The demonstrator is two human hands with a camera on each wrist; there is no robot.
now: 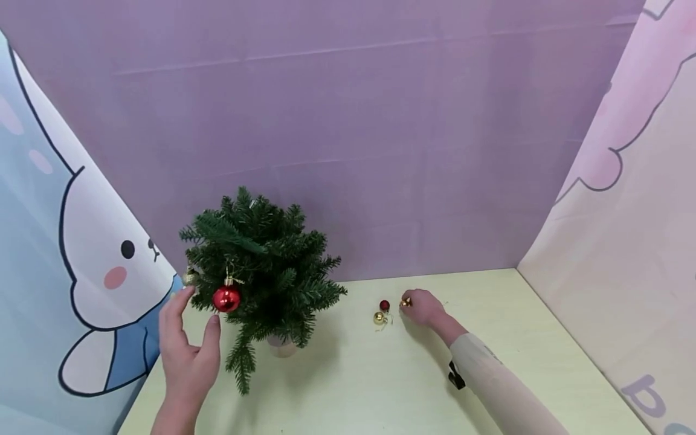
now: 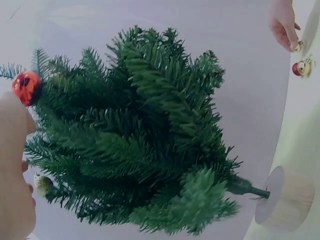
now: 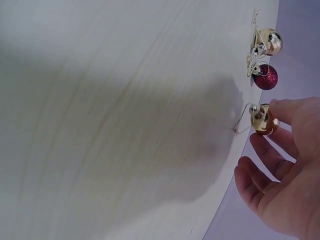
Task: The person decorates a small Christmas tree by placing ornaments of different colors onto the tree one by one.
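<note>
A small artificial Christmas tree (image 1: 266,260) stands at the left of the table. From its front left branches hangs a shiny red bauble (image 1: 226,298), and farther left a glittery pale gold bauble (image 2: 43,185). My left hand (image 1: 188,356) is raised just in front of these two, thumb and fingers spread apart, holding nothing. At the table's back, my right hand (image 3: 285,165) pinches a shiny gold bauble (image 3: 264,120) between thumb and fingers; its string loop trails on the table. Beside it lie a dark red glittery bauble (image 3: 265,77) and another gold bauble (image 3: 270,41).
The pale table (image 1: 380,386) meets a purple cloth backdrop (image 1: 413,151) behind. Cartoon-printed panels (image 1: 103,254) flank it on both sides. The tree's round wooden base (image 2: 290,200) rests on the table, and one low branch (image 1: 241,365) droops forward.
</note>
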